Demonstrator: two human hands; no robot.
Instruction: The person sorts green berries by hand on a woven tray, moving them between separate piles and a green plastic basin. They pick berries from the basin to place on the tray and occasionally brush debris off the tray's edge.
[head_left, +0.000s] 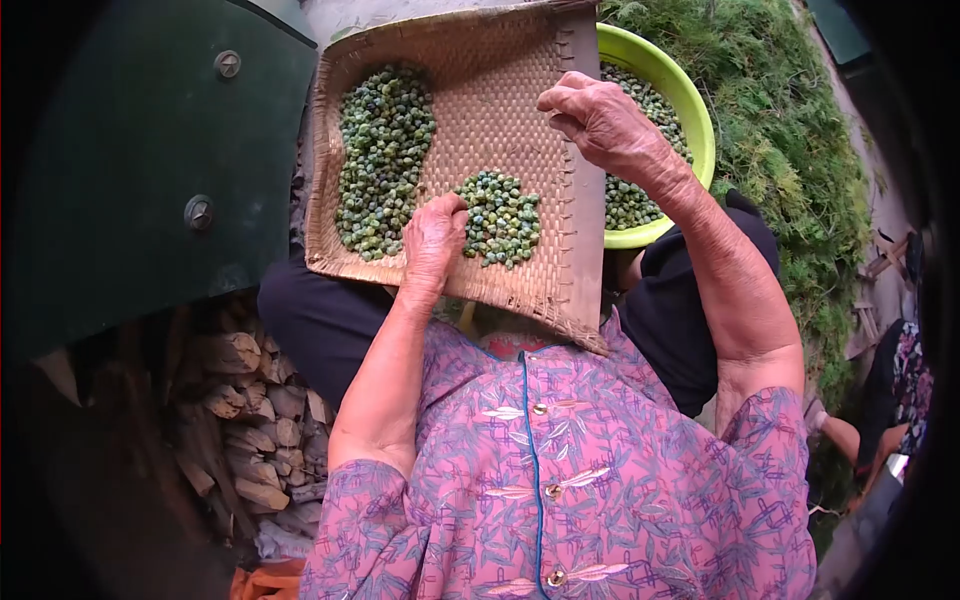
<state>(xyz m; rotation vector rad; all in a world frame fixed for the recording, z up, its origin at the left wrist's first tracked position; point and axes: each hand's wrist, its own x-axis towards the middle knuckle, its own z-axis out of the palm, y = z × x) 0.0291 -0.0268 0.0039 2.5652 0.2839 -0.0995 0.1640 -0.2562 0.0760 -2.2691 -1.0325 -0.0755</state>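
Two green-berry heaps (385,160) need keeping apart; left hand (436,238), curled, works at right heap (503,222); right hand (605,125) curled above woven tray (490,100); holds unclear.

We look through one camera worn on the person's head, facing forward and steeply down, its wide, rounded field darkened at the corners. The pink short-sleeved patterned cloth shirt (590,460) lies nearest below us, filling the lower middle, while the tan shallow woven tray (490,110), a little farther off, takes up our upper centre
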